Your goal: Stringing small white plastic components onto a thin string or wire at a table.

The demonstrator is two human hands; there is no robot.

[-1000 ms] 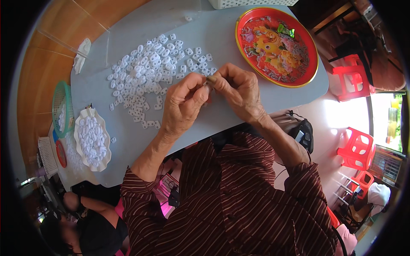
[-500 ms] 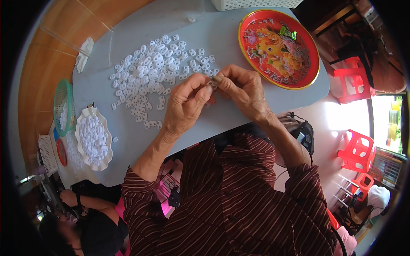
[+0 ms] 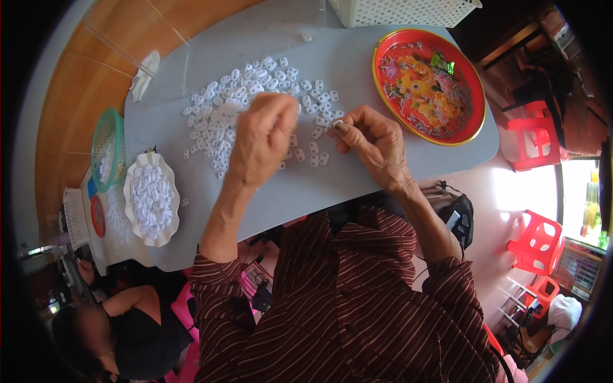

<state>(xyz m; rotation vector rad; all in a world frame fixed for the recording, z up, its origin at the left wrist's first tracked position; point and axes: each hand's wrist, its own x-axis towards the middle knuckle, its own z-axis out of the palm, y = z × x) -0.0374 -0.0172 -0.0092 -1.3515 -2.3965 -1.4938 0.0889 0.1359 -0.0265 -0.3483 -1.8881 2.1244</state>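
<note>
My right hand [image 3: 375,148] pinches a small white two-holed plastic piece [image 3: 338,123] between thumb and forefinger. To its left, my left hand [image 3: 265,137] is above the near right side of a heap of similar white pieces [image 3: 214,131]. Motion blurs its curled fingers, and whatever they may hold is hidden. Several loose white pieces [image 3: 313,147] lie on the grey table [image 3: 268,207] between the hands. Beyond my right hand stands a red, flower-patterned tray [image 3: 471,96], with small grey metal parts [image 3: 418,121] scattered in it and a green wrapper [image 3: 442,64].
A scalloped white dish [image 3: 175,210] full of white pieces stands at the left, beside a green basket [image 3: 117,175]. A white perforated basket [image 3: 402,14] is at the far edge. Another person [image 3: 137,338] sits at lower left. Red stools [image 3: 535,242] stand at the right.
My hands were together over a small piece and have parted. The left has moved left toward the heap; the right keeps its pinch. The whole view has shifted slightly.
</note>
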